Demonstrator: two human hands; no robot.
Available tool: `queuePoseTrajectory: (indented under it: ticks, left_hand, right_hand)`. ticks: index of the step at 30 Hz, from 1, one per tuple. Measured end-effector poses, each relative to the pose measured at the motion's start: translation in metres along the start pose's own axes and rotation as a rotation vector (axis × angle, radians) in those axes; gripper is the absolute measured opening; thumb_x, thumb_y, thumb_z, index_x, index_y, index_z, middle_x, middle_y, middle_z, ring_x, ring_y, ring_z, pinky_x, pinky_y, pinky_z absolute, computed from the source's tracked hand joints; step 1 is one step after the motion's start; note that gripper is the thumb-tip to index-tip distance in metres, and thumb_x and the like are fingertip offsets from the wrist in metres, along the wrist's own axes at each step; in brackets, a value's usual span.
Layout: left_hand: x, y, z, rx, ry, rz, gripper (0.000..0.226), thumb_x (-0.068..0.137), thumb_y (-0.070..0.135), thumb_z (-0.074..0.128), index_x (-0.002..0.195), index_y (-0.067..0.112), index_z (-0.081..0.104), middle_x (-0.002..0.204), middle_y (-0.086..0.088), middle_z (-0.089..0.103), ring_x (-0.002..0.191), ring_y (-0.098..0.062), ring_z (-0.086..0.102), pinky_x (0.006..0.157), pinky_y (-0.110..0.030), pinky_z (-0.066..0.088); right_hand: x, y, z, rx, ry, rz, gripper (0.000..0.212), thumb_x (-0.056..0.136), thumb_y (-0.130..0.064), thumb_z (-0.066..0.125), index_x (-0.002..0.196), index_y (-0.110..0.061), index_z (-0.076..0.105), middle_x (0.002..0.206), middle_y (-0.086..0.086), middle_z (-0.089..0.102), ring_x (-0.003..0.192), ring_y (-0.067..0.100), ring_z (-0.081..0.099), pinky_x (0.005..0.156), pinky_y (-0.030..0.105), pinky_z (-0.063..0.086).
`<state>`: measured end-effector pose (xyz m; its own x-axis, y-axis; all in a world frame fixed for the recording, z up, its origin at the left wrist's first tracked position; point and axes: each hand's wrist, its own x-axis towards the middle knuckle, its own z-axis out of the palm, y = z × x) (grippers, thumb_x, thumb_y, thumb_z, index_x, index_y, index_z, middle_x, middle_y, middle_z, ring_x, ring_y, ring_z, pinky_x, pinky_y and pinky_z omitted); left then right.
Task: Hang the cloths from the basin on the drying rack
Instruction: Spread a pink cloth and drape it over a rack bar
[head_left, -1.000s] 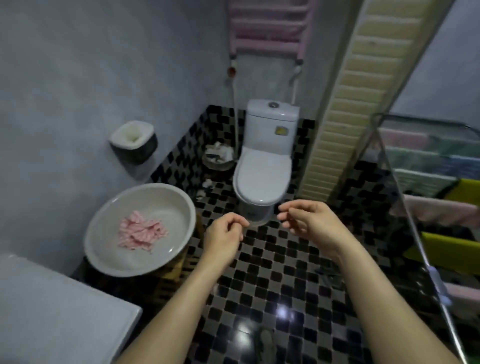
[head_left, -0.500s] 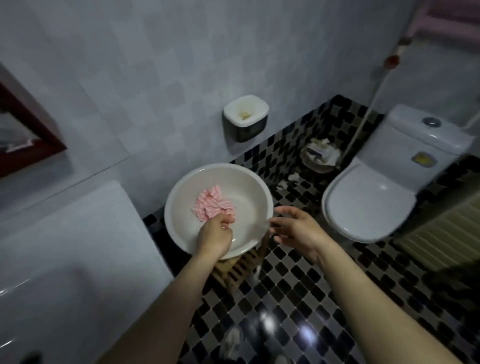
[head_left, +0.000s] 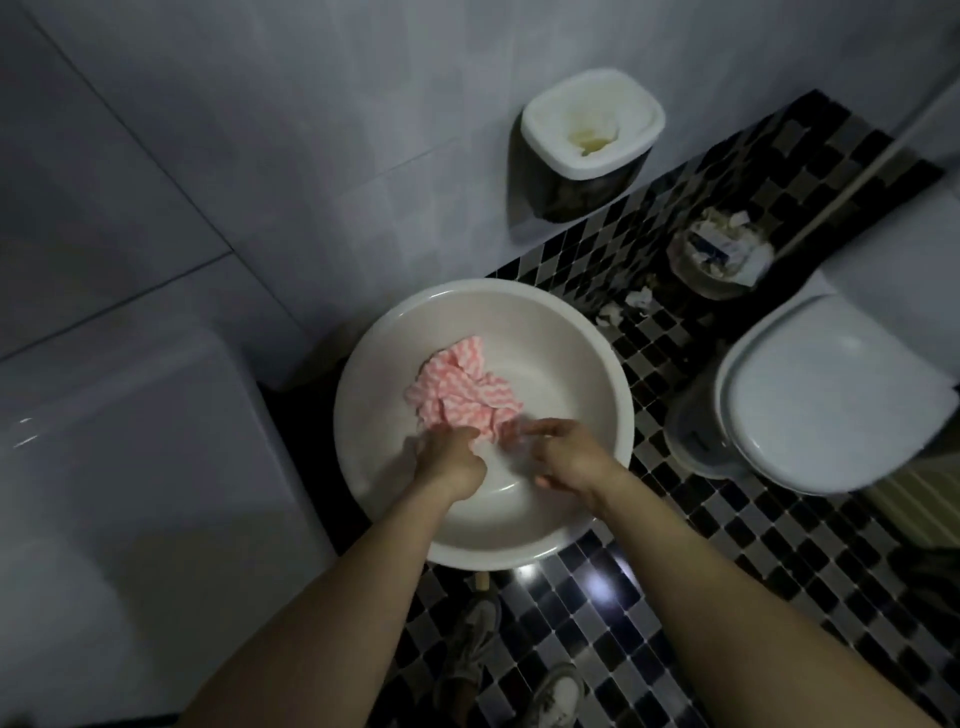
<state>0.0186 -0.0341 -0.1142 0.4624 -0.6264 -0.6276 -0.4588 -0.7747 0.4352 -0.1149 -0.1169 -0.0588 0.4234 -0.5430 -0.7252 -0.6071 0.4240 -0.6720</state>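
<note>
A crumpled pink-and-white striped cloth (head_left: 457, 397) lies inside the round white basin (head_left: 597, 364) on the floor in front of me. My left hand (head_left: 449, 462) is in the basin, its fingers closed on the cloth's near edge. My right hand (head_left: 566, 457) is beside it over the basin's near right side, fingers apart and blurred, the fingertips at the cloth's lower right corner. The drying rack is out of view.
A white toilet (head_left: 831, 400) stands to the right. A paper-filled waste basket (head_left: 719, 254) sits behind it, and a white-lidded bin (head_left: 589, 140) hangs on the tiled wall. A large white appliance (head_left: 119, 493) fills the left. My shoes (head_left: 478, 649) stand on the checkered floor.
The view swung left from the toilet and drying rack down onto the basin. Both hands dropped into the basin, and the left hand closed on the cloth's edge.
</note>
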Motion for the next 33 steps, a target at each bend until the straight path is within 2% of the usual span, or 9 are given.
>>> queuePoseTrajectory:
  ticks: [2, 6, 9, 12, 16, 19, 25, 29, 33]
  left_hand:
    - [0.013, -0.004, 0.005, -0.046, 0.038, 0.011, 0.049, 0.089, 0.011, 0.052, 0.138, 0.014, 0.049, 0.144, -0.013, 0.048, 0.135, -0.03, 0.04, 0.109, -0.028, 0.028]
    - [0.009, -0.002, -0.018, -0.583, 0.401, 0.059, 0.025, 0.083, -0.003, 0.06, 0.099, 0.011, 0.073, 0.102, -0.01, 0.072, 0.094, -0.024, 0.065, 0.079, -0.02, 0.045]
    - [-0.003, -0.002, -0.056, -0.959, 0.6, 0.046, 0.034, 0.081, -0.004, 0.056, 0.073, 0.026, 0.07, 0.081, 0.006, 0.069, 0.081, -0.014, 0.063, 0.075, -0.019, 0.047]
    - [-0.005, -0.008, -0.08, -1.215, 0.6, 0.016, 0.037, 0.081, 0.0, 0.047, 0.071, 0.026, 0.071, 0.091, -0.003, 0.069, 0.096, -0.025, 0.065, 0.091, -0.038, 0.049]
    - [-0.007, -0.015, -0.087, -1.208, 0.529, -0.04, 0.04, 0.084, -0.003, 0.038, 0.074, 0.021, 0.068, 0.087, -0.002, 0.068, 0.09, -0.024, 0.063, 0.079, -0.031, 0.052]
    - [-0.011, -0.021, -0.082, -1.155, 0.453, 0.006, 0.039, 0.08, -0.004, 0.038, 0.072, 0.018, 0.069, 0.088, -0.013, 0.069, 0.082, -0.029, 0.064, 0.067, -0.031, 0.05]
    - [-0.014, -0.02, -0.078, -1.004, 0.484, 0.103, 0.043, 0.079, -0.014, 0.04, 0.07, 0.012, 0.073, 0.102, -0.007, 0.072, 0.096, -0.008, 0.066, 0.08, -0.01, 0.047]
    - [-0.014, -0.023, -0.082, -0.957, 0.407, 0.056, 0.039, 0.081, -0.01, 0.044, 0.074, 0.014, 0.075, 0.084, 0.002, 0.073, 0.08, -0.009, 0.066, 0.07, -0.014, 0.05]
    - [-0.016, -0.018, -0.079, -0.92, 0.272, 0.037, 0.025, 0.081, -0.002, 0.064, 0.073, 0.02, 0.074, 0.066, 0.003, 0.068, 0.06, -0.01, 0.06, 0.062, -0.024, 0.047]
  right_hand:
    - [0.024, 0.005, 0.008, -0.149, -0.021, -0.021, 0.021, 0.094, -0.009, 0.054, 0.103, -0.017, 0.071, 0.093, 0.004, 0.065, 0.066, 0.016, 0.056, 0.051, 0.016, 0.045]
    - [0.065, 0.021, 0.023, -0.456, 0.016, -0.085, 0.011, 0.083, -0.048, 0.063, 0.077, -0.039, 0.065, 0.095, -0.011, 0.06, 0.105, 0.017, 0.054, 0.098, 0.033, 0.039]
    - [0.073, 0.021, 0.031, -0.687, 0.008, -0.074, 0.03, 0.093, -0.042, 0.05, 0.119, -0.035, 0.063, 0.125, -0.008, 0.049, 0.132, 0.019, 0.037, 0.108, 0.026, 0.019]
    - [0.077, 0.023, 0.042, -0.79, -0.007, -0.1, 0.054, 0.08, -0.046, 0.04, 0.131, -0.032, 0.051, 0.138, 0.004, 0.038, 0.136, 0.03, 0.03, 0.106, 0.03, 0.024]
    - [0.079, 0.021, 0.054, -0.763, 0.139, -0.232, 0.049, 0.08, -0.039, 0.048, 0.123, -0.018, 0.055, 0.132, 0.008, 0.05, 0.131, 0.031, 0.039, 0.099, 0.03, 0.027]
    - [0.087, 0.008, 0.064, -0.701, 0.145, -0.366, 0.061, 0.083, -0.031, 0.067, 0.139, -0.03, 0.044, 0.143, 0.01, 0.038, 0.133, 0.033, 0.03, 0.104, 0.034, 0.031]
    - [0.1, -0.009, 0.097, -1.177, -0.041, -0.314, 0.057, 0.09, -0.039, 0.055, 0.143, -0.029, 0.036, 0.156, 0.006, 0.014, 0.143, 0.034, 0.011, 0.104, 0.052, 0.035]
    - [0.099, 0.006, 0.098, -0.812, 0.223, -0.298, 0.03, 0.084, -0.027, 0.061, 0.112, -0.019, 0.069, 0.121, 0.008, 0.064, 0.113, 0.028, 0.058, 0.087, 0.034, 0.048]
    - [0.071, -0.017, 0.07, 0.286, 0.171, -0.018, 0.011, 0.087, -0.008, 0.065, 0.088, -0.002, 0.074, 0.069, 0.008, 0.068, 0.059, 0.021, 0.062, 0.047, 0.02, 0.045]
